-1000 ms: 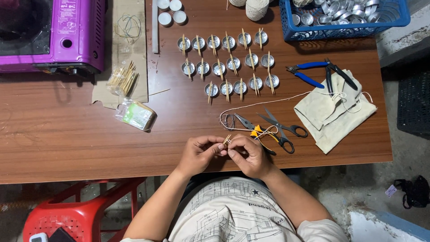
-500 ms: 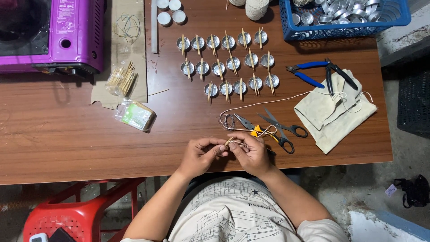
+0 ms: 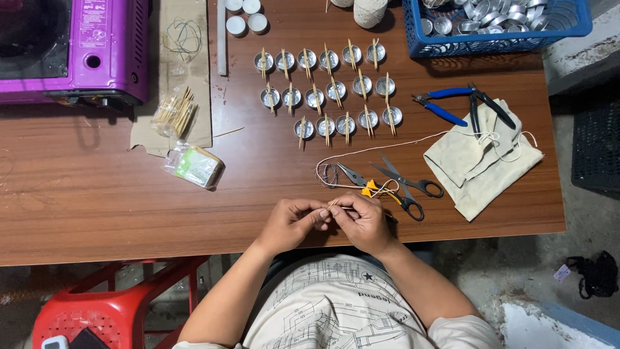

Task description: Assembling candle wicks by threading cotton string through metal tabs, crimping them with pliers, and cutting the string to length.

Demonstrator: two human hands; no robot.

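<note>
My left hand [image 3: 290, 224] and my right hand [image 3: 363, 223] meet at the near edge of the brown table [image 3: 97, 207], fingertips pinched together on a thin wooden stick [image 3: 333, 203] with white string around it. The string [image 3: 381, 148] trails from my fingers across the table toward the cloth. Just beyond my hands lie black-handled scissors [image 3: 403, 184] and small yellow-handled snips [image 3: 359, 181]. Farther back stand three rows of small metal cups [image 3: 328, 95], each with a stick laid across it.
A purple stove [image 3: 64, 48] sits back left, beside cardboard [image 3: 169, 136] with a stick bundle [image 3: 175, 111] and a plastic packet [image 3: 194, 166]. A blue basket [image 3: 497, 22] of metal cups is back right. Blue pliers [image 3: 445, 103] and a beige cloth [image 3: 481, 161] lie right. A red stool [image 3: 110, 310] stands below.
My fingers have shifted slightly on the stick and string, working it between both hands. Everything else on the table stays where it was.
</note>
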